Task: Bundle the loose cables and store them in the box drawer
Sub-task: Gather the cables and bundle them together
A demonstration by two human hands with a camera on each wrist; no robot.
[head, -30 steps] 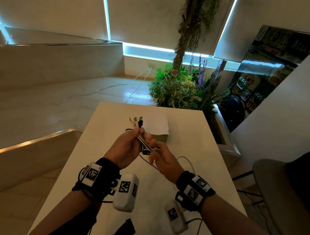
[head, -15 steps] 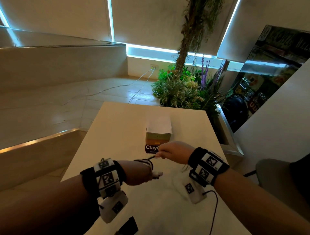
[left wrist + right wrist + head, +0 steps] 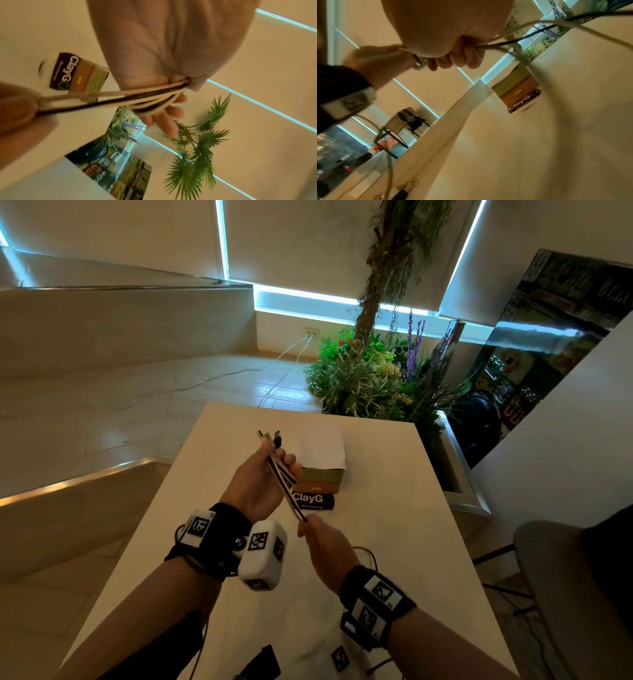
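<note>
My left hand point(image 3: 279, 462) is raised above the table and grips a bundle of black and white cables point(image 3: 286, 489), whose plug ends point(image 3: 269, 436) stick up past its fingers. In the left wrist view the cables point(image 3: 154, 102) loop around the fingers. The strands run taut down to my right hand point(image 3: 308, 525), which pinches them; its curled fingers point(image 3: 467, 56) hold the cables point(image 3: 505, 43), which trail off slack. The small drawer box point(image 3: 322, 479) stands behind the hands, its "ClayG" flap point(image 3: 313, 501) toward me, a white sheet point(image 3: 322, 451) on top.
The white table point(image 3: 394, 508) ends at a planter of green and purple plants point(image 3: 359, 378). A grey chair point(image 3: 565, 594) stands to the right. A black object point(image 3: 263, 662) lies near the front edge. Steps drop away on the left.
My left hand has risen and turned, bringing the plug ends up. My right hand has come back from beside the box toward me, pulling the cables taut between the hands.
</note>
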